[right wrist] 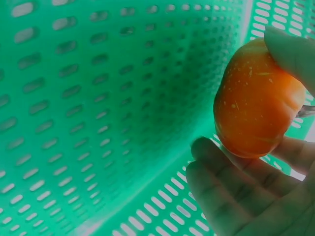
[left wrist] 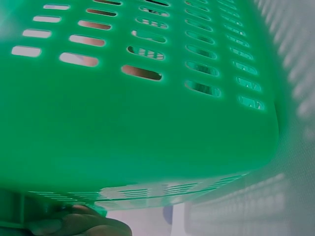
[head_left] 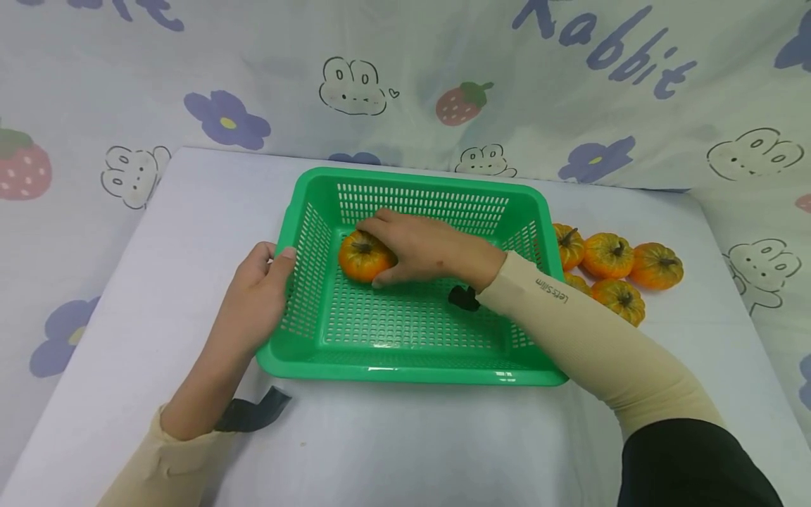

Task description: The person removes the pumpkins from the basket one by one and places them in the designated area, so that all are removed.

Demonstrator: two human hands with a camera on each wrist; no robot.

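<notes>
A small orange pumpkin [head_left: 361,262] with a greenish top sits inside the green plastic basket [head_left: 412,374], toward its left end. My right hand [head_left: 423,246] reaches over the basket and holds this pumpkin. In the right wrist view the thumb lies on one side of the pumpkin [right wrist: 253,103] and the fingers [right wrist: 231,191] on the other, close to the slotted basket wall. At the basket's left rim, my left hand [head_left: 260,296] grips the edge with the thumb on top. The left wrist view is mostly filled by the basket's outer side [left wrist: 123,132].
Several more pumpkins [head_left: 608,256] stand on the white table [head_left: 405,443] right of the basket, some partly hidden by it and my right sleeve. A dark strap [head_left: 256,414] hangs by my left wrist. Behind the table is a printed cloth [head_left: 405,42].
</notes>
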